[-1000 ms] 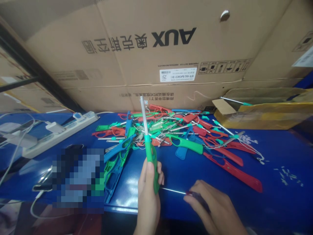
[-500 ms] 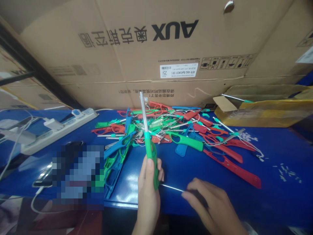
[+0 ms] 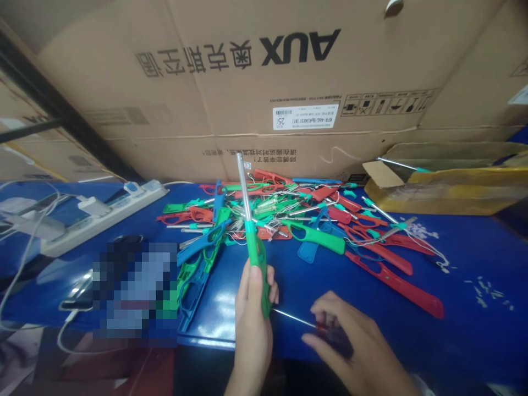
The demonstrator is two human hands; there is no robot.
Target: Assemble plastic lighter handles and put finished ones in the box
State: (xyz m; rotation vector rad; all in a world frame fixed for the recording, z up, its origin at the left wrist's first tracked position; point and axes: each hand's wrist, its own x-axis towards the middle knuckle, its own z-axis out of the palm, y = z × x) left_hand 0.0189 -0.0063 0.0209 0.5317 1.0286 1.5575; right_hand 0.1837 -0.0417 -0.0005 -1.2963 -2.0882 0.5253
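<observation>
My left hand (image 3: 250, 316) is wrapped round the handle of a green long-nosed lighter (image 3: 253, 242), held upright with its metal tube pointing up. In my right hand (image 3: 367, 344) is a screwdriver (image 3: 335, 336) with a dark, reddish handle. Its thin shaft runs left to the lower side of the lighter handle; whether the tip sits in a screw is hidden. The thumb stands a little off the screwdriver handle while the fingers curl over it. Behind both hands spreads a pile of lighter parts, including a green lighter shell (image 3: 317, 236) and a red lighter shell (image 3: 396, 283).
A cardboard box (image 3: 449, 190) with a metal tube inside stands at the back right. Small pale pieces (image 3: 489, 292) lie on the blue table (image 3: 371, 286). To the left are a power strip (image 3: 111, 217) and a phone (image 3: 78, 291) on a cable. A large carton (image 3: 231, 104) rises behind.
My right thumb and fingers have loosened around the screwdriver handle, showing more of it. The left hand still holds the lighter upright. The whole view has shifted slightly.
</observation>
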